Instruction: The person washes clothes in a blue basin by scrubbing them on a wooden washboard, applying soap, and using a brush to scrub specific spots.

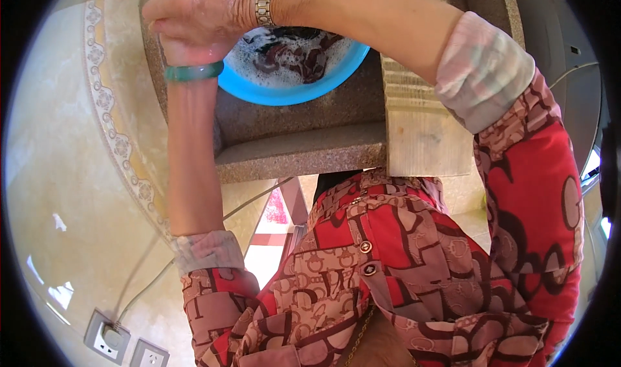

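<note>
My wet right hand [208, 8], with a metal-band wristwatch [263, 2] at its wrist, lies across my left hand [196, 49]. The right fingers are curled, but what is inside them is not visible. Most of the left hand is covered by the right. A green bangle [194, 71] circles the left wrist. Just right of the hands, a blue plastic basin [291, 95] holds sudsy water with dark and brownish-red cloth [305, 58] soaking in it. Part of the basin is hidden behind the right forearm.
The basin stands in a speckled stone sink [301, 160]. A ridged wooden washboard [427, 139] leans at the sink's right side. A grey appliance [558, 51] stands farther right. On the tiled wall at left are a socket with a plug [111, 337] and cord, and a second socket [149, 355].
</note>
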### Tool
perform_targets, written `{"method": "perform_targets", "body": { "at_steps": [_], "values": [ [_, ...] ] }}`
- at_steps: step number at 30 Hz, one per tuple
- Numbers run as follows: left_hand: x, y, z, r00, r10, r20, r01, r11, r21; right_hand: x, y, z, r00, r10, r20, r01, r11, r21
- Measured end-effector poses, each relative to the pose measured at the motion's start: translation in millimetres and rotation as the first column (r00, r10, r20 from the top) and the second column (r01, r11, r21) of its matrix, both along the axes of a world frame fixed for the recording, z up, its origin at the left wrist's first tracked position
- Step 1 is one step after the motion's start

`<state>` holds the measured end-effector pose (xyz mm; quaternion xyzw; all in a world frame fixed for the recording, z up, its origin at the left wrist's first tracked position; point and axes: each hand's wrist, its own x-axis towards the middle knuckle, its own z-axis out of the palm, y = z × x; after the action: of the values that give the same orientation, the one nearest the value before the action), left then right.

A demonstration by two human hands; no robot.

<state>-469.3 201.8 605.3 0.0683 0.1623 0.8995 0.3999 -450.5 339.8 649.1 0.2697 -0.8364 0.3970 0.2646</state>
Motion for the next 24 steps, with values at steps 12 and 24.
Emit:
{"method": "perform_targets", "body": {
  "at_steps": [12,24],
  "values": [
    [33,61,-36,0.99,0.122,-0.066,-0.137,0.802,-0.581,39,45,-51,0.961,-0.215,0.174,0.241,0.96,-0.145],
    [70,-2,-83,0.73,-0.56,-0.393,-0.679,-0.661,-0.319,196,317,-111,0.126,-0.561,0.818,0.841,0.499,0.212]
  ]
}}
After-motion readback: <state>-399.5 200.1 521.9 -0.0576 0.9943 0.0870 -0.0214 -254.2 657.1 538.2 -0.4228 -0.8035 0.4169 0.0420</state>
